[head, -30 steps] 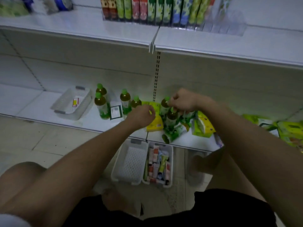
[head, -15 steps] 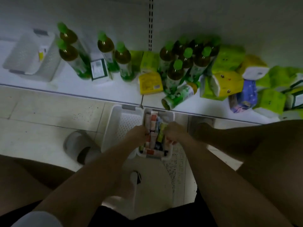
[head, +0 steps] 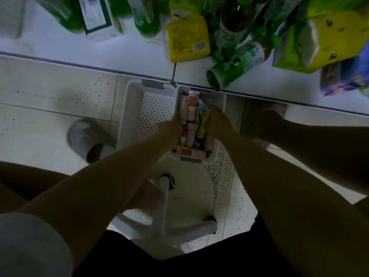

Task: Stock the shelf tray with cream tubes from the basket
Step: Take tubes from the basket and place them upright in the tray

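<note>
Both hands in the basket of cream tubes.
Left hand and right hand reach among tubes; finger positions cannot be made out.

Both hands reach into the basket of cream tubes, and their fingers are hidden among the tubes, so I cannot tell if they grip anything. The left hand and right hand are dark. The green bottles on the shelf are blurred and cut off by the top edge.
</note>
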